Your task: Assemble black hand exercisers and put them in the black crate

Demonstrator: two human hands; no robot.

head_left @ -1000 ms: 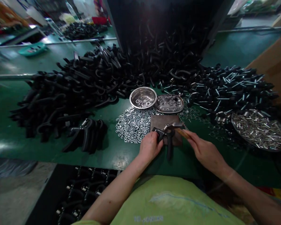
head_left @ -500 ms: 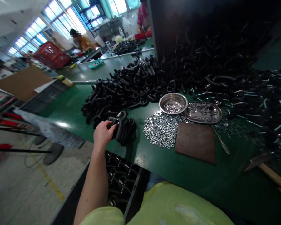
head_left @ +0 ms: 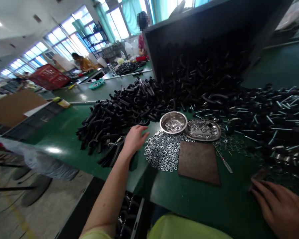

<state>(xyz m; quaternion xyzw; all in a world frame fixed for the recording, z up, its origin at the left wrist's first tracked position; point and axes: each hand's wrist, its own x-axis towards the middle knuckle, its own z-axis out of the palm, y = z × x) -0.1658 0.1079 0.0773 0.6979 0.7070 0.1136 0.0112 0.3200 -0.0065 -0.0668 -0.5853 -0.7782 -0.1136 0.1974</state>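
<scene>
My left hand (head_left: 136,138) hovers between the heap of black curved parts (head_left: 129,103) and the spread of small metal rings (head_left: 164,151), its fingers apart and nothing visible in them. Beside its wrist lies a cluster of black parts (head_left: 111,154). At the lower right, my right hand (head_left: 280,202) rests over the hammer's dark head (head_left: 260,175); its fingers touch the head and the handle is hidden. Between the hands lies a flat brown block (head_left: 199,162).
A round steel bowl (head_left: 173,122) and an oval metal tray (head_left: 204,129) hold small metal pieces. A thin tool (head_left: 225,162) lies right of the block. Black parts with metal pins (head_left: 271,113) cover the right side. Two people sit at far tables.
My left hand has left the cluster of black parts and moved right and up. My right hand has come further into view, onto the hammer's head. The view has shifted.
</scene>
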